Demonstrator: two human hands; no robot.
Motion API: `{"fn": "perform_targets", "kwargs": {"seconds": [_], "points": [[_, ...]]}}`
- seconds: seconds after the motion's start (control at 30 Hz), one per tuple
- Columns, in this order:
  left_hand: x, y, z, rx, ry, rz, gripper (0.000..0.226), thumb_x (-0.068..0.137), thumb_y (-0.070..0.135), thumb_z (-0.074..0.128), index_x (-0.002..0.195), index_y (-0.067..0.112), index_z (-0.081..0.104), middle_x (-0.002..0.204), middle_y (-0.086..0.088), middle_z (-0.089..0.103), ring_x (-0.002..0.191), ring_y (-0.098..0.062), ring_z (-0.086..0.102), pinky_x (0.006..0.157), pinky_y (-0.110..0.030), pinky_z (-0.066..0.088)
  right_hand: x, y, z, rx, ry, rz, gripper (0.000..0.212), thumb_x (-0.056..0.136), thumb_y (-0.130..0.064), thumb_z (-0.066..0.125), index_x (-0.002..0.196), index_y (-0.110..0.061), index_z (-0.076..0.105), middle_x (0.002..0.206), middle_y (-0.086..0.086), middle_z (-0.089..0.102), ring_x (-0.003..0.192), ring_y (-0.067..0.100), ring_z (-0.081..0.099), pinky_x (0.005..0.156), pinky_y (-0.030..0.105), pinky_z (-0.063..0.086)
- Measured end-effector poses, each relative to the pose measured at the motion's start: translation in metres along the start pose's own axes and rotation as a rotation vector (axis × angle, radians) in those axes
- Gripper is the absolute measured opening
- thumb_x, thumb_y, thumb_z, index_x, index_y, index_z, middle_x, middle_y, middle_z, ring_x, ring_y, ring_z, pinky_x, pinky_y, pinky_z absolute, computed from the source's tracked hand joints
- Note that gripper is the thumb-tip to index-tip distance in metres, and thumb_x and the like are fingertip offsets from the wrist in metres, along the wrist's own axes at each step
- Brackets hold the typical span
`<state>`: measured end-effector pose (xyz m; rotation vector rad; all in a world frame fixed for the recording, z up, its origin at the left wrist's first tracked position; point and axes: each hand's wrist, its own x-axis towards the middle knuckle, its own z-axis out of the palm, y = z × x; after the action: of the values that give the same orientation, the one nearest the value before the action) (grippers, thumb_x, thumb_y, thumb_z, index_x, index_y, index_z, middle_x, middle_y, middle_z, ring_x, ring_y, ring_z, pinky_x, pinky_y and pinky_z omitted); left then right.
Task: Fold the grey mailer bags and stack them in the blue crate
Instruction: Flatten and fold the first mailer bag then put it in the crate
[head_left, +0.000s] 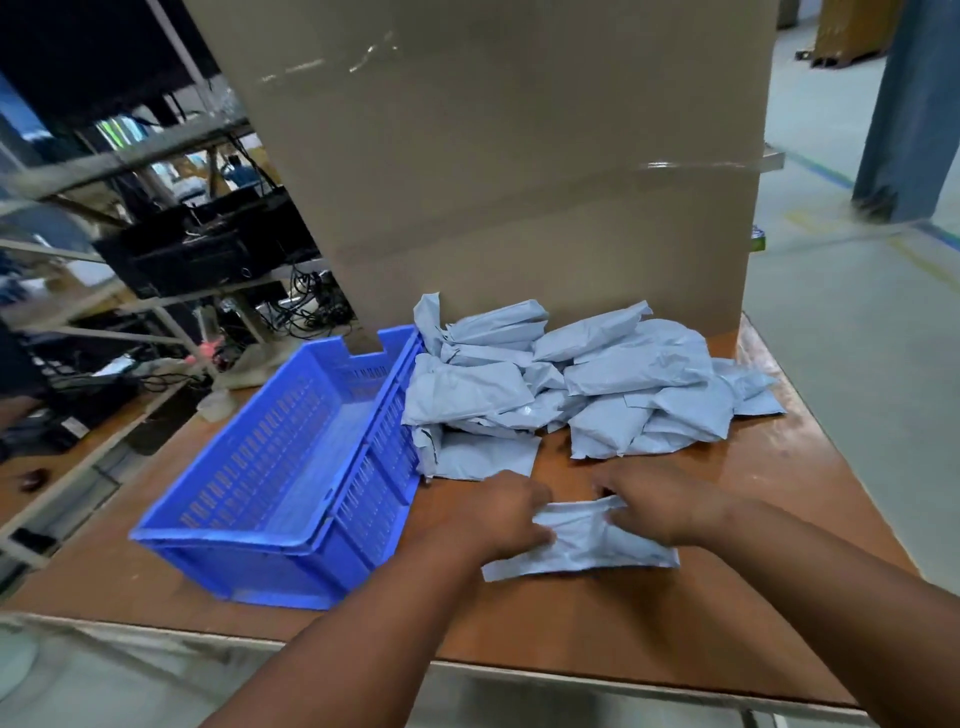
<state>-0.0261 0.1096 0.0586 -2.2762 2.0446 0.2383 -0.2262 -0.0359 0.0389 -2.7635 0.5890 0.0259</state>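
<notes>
We record these colours: blue crate (270, 467), slotted walls, at 9 o'clock; pale grey mailer bags (582, 379) at 12 o'clock; brown table (649, 639); tan cardboard box (493, 156).

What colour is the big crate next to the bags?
Bright blue. The crate shows clearly in the head view.

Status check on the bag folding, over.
Left hand and right hand both gripping one grey plastic mailer bag on the table. Blue plastic crate empty. Nothing blocking.
</notes>
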Motion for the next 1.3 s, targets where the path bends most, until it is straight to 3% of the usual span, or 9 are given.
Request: {"fn": "perform_targets", "kwargs": {"seconds": [0.07,0.17,0.33,0.47,0.67,0.83,1.0,1.13,1.3], "points": [[0.001,-0.006,-0.022,0.011,0.044,-0.087,0.025,0.090,0.042,0.072,0.095,0.018,0.066,0.097,-0.003,0.066,0.097,-0.025,0.060,0.063,-0.034,0.032,0.025,-0.006,-0.024,-0.048,0.043,-0.054,0.018,0.094,-0.030,0.061,0.093,-0.041,0.046,0.103,-0.015,0.060,0.101,0.015,0.059,0.075,0.035,0.042],[-0.001,-0.022,-0.051,0.051,0.087,-0.218,0.030,0.084,0.041,0.074,0.081,0.014,0.061,0.080,-0.001,0.060,0.082,-0.027,0.058,0.065,-0.039,0.046,0.071,-0.029,-0.059,-0.190,0.126,-0.150,0.020,0.094,-0.025,0.058,0.107,-0.039,0.062,0.115,-0.011,0.062,0.113,0.019,0.059,0.082,0.038,0.037],[-0.029,-0.066,-0.113,0.124,0.192,-0.381,0.026,0.087,0.042,0.073,0.080,0.021,0.061,0.089,-0.005,0.068,0.089,-0.029,0.063,0.066,-0.035,0.044,0.135,-0.094,-0.125,-0.386,0.261,-0.285,0.018,0.095,-0.024,0.058,0.108,-0.034,0.066,0.112,-0.006,0.067,0.109,0.026,0.063,0.080,0.040,0.036],[-0.061,-0.115,-0.168,0.227,0.232,-0.489,0.023,0.087,0.041,0.071,0.079,0.022,0.060,0.086,-0.002,0.066,0.090,-0.027,0.065,0.066,-0.034,0.039,0.188,-0.149,-0.176,-0.402,0.365,-0.401,0.021,0.093,-0.022,0.059,0.110,-0.027,0.069,0.115,0.003,0.070,0.110,0.032,0.064,0.081,0.038,0.046],[-0.095,-0.217,-0.217,0.201,0.300,-0.601,0.029,0.081,0.043,0.080,0.080,0.016,0.068,0.081,-0.002,0.068,0.082,-0.026,0.064,0.064,-0.033,0.044,0.269,-0.234,-0.211,-0.431,0.463,-0.400,0.020,0.090,-0.018,0.055,0.098,-0.032,0.064,0.104,-0.005,0.067,0.104,0.027,0.062,0.080,0.038,0.034],[-0.101,-0.314,-0.201,0.094,0.258,-0.631,0.033,0.083,0.046,0.084,0.094,0.015,0.076,0.085,-0.004,0.066,0.084,-0.024,0.063,0.069,-0.031,0.043,0.342,-0.293,-0.192,-0.382,0.486,-0.348,0.027,0.094,-0.017,0.058,0.115,-0.031,0.067,0.118,0.003,0.061,0.112,0.030,0.058,0.080,0.039,0.046],[-0.076,-0.398,-0.155,-0.030,0.160,-0.648,0.038,0.082,0.046,0.083,0.101,0.015,0.075,0.105,-0.008,0.076,0.092,-0.028,0.070,0.071,-0.032,0.048,0.417,-0.313,-0.120,-0.322,0.331,-0.155,0.035,0.089,-0.017,0.066,0.123,-0.028,0.065,0.121,0.009,0.060,0.113,0.035,0.063,0.091,0.041,0.055],[-0.041,-0.449,-0.116,-0.145,0.120,-0.749,0.050,0.074,0.053,0.081,0.109,0.018,0.074,0.114,-0.005,0.076,0.104,-0.025,0.073,0.092,-0.036,0.059,0.441,-0.313,-0.065,-0.337,0.166,-0.032,0.034,0.091,-0.018,0.071,0.123,-0.027,0.067,0.125,0.007,0.063,0.114,0.034,0.068,0.085,0.040,0.055],[-0.001,-0.472,-0.069,-0.252,0.129,-0.775,0.041,0.105,0.031,0.058,0.138,0.010,0.066,0.143,-0.012,0.065,0.133,-0.030,0.061,0.108,-0.039,0.051,0.465,-0.308,-0.033,-0.327,0.087,0.050,0.036,0.093,-0.011,0.060,0.126,-0.024,0.068,0.127,0.006,0.068,0.116,0.032,0.068,0.091,0.043,0.058]]}}
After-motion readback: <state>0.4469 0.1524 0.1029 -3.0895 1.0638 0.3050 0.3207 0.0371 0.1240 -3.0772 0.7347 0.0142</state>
